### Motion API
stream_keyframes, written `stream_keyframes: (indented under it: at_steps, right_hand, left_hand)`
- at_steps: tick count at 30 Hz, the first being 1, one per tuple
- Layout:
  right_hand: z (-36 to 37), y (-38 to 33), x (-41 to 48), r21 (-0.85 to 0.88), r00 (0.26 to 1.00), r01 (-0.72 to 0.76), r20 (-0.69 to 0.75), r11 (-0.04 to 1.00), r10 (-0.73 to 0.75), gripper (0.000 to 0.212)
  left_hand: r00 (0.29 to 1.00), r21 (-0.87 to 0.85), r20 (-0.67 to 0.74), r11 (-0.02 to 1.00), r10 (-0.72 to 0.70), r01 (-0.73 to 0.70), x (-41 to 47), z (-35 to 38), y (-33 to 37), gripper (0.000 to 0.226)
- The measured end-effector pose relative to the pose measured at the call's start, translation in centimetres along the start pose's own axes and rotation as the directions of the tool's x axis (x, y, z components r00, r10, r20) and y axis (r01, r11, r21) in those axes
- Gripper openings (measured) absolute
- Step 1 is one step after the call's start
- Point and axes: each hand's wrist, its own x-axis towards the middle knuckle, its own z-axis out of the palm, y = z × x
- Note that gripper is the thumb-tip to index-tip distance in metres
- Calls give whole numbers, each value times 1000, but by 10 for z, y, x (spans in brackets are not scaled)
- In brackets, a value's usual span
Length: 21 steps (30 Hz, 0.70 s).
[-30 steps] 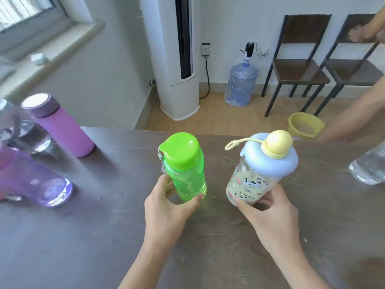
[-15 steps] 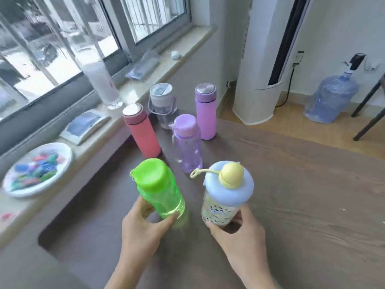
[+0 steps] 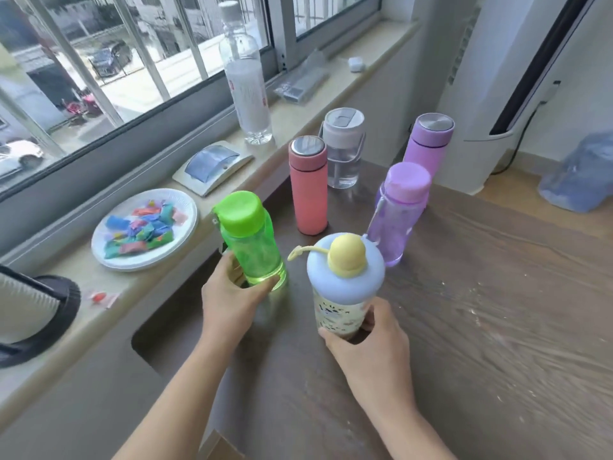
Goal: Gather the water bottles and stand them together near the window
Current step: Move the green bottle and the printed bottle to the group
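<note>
My left hand [image 3: 232, 300] grips the base of a clear green bottle [image 3: 250, 242] with a green lid, held upright low over the dark wooden table [image 3: 481, 327]. My right hand [image 3: 371, 343] holds a patterned bottle [image 3: 341, 293] with a pale blue lid and yellow knob. Just beyond them stand a salmon flask [image 3: 308, 187], a clear grey-lidded bottle [image 3: 343, 151], a lilac flask [image 3: 426, 144] and a clear purple bottle [image 3: 396, 214], grouped by the window sill [image 3: 292, 121]. A tall clear plastic bottle [image 3: 245, 78] stands on the sill.
On the sill lie a white paper plate [image 3: 185, 227] of coloured wrappers, a white and blue device [image 3: 212, 164] and a clear packet [image 3: 302, 81]. A black-rimmed fan [image 3: 36, 313] sits at the far left. A white floor air conditioner [image 3: 497, 78] and a blue water jug [image 3: 580, 174] stand at the right.
My view has swung left toward the window. Both hands have carried the green bottle and the blue-lidded bottle across the table, up close to the group of bottles by the sill.
</note>
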Motion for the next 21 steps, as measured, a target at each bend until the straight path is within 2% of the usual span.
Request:
stream_keyframes:
  at_steps: [8,12,14,16,18,21]
  right_hand:
    - [5,0,-3,-5,999,12,-31,1000,-12,60]
    - [0,9,-1,19,996,-20,82,1000,19,71]
    - [-9,16,-4,54,988,-41,153,998,33,86]
    - [-24,24,-8,97,984,-50,176,994,32,91]
    - [-44,40,-13,139,993,-41,119,990,25,84]
    - [-90,65,-19,202,997,-72,-27,977,79,70]
  left_hand:
    - [998,-2,57,1000,-3,3,6,1,-5,66]
    - [997,42,68,999,-33,30,-5,2,6,66]
    - [998,150,-54,988,-37,45,-26,2,9,69]
    - [972,257,-236,964,-14,76,-58,3,12,49]
    - [965,243,-260,967,-7,73,-97,15,11,28]
    - [992,212,-124,977,20,7,-155,57,18,36]
